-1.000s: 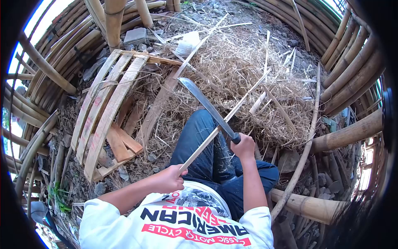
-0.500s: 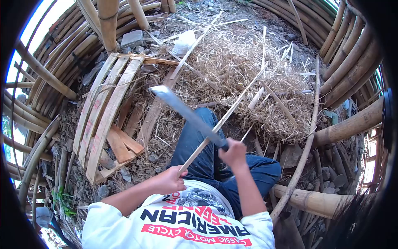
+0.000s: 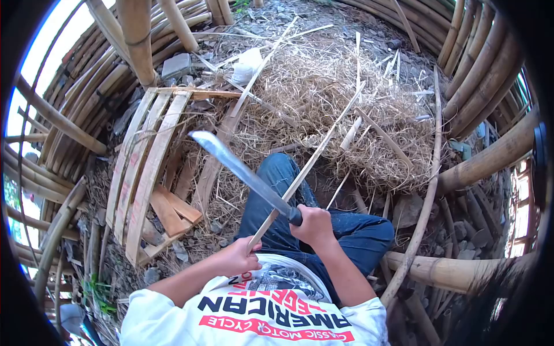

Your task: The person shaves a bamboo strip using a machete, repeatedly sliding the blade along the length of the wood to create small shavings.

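A long, thin bamboo strip (image 3: 323, 144) slants from my lap out over the pile of shavings. Its near end is gripped in my left hand (image 3: 238, 257), close to my belly. My right hand (image 3: 312, 225) is wrapped round the dark handle of a machete (image 3: 239, 171). The broad blade points up and to the left, crossing the strip just beyond the handle, above my jeans (image 3: 271, 190). Part of the strip is hidden behind the blade where they cross.
Curly bamboo shavings (image 3: 323, 75) heap up ahead. A slatted wooden pallet (image 3: 147, 164) leans at left, near a white plastic bag (image 3: 247, 64). Thick bamboo poles (image 3: 490, 164) form walls on both sides, and a long thin pole (image 3: 424, 222) lies to my right.
My right hand has drawn the machete back toward my body and slightly left along the strip. The blade is sharper now, less blurred. The view has shifted a little.
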Demonstrator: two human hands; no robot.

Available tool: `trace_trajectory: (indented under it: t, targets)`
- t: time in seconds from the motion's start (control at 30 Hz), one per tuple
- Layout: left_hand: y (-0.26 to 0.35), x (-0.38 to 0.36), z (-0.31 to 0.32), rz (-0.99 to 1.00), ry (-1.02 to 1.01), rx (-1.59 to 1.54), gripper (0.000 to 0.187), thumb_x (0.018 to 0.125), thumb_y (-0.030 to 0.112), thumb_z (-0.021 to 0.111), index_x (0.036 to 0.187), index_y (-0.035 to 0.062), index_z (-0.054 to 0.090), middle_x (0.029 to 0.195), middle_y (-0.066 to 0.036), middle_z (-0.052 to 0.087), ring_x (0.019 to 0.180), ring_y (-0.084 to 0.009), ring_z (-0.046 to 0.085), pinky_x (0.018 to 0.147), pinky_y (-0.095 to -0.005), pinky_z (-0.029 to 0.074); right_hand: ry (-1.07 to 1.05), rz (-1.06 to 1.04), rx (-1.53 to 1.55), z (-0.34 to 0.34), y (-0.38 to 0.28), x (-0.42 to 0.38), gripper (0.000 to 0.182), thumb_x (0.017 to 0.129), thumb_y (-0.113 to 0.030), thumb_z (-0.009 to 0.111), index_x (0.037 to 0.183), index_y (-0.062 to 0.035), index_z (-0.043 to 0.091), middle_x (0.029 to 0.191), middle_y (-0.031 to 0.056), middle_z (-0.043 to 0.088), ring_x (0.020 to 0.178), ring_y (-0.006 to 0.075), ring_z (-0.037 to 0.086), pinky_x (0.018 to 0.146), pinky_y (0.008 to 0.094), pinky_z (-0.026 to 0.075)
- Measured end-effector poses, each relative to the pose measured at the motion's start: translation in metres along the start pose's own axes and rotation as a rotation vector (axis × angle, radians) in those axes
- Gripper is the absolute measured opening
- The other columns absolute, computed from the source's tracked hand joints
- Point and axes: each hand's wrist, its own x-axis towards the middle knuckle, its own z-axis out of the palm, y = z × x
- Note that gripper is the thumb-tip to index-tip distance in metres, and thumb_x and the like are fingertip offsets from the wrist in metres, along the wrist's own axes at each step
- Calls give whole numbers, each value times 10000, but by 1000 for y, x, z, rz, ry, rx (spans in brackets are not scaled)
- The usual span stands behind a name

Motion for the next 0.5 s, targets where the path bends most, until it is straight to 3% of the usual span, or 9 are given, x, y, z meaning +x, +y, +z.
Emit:
trace_trajectory:
  t: [0.1,0.17,0.27,0.37,0.5]
  targets:
    - [-3,-13,-2,-24,18,-26,331,823,-36,662,1026,10,404,628,53,374,573,-39,396,551,-238,376,19,55,-40,-3,11,14,182,684,-259,659,732,-89,616,715,146,663,689,354,662,673,466,537]
    - [-1,-23,0,-44,34,59,330,832,-46,647,1033,21,394,627,58,384,571,-34,416,525,-235,352,56,272,-64,-6,45,31,242,705,-291,678,830,-84,685,810,176,688,786,363,677,754,456,552]
    - [6,-41,1,-38,-29,-79,313,842,-40,640,1000,43,383,624,69,355,562,-33,408,521,-228,366,106,574,-99,-29,108,47,223,711,-242,671,828,-55,706,816,204,683,804,372,673,757,463,542]
    - [17,-42,7,-99,-14,-88,318,845,-35,643,961,63,364,621,70,355,563,-30,413,510,-231,386,126,588,-158,-39,146,49,232,712,-259,688,817,-53,705,830,199,689,800,378,672,759,469,542]
    - [10,-30,-3,-100,-60,-187,349,830,-39,661,940,75,350,609,62,352,545,-38,428,486,-226,378,146,557,-145,-35,110,40,312,698,-286,704,852,-16,679,808,229,672,829,389,666,768,478,541]
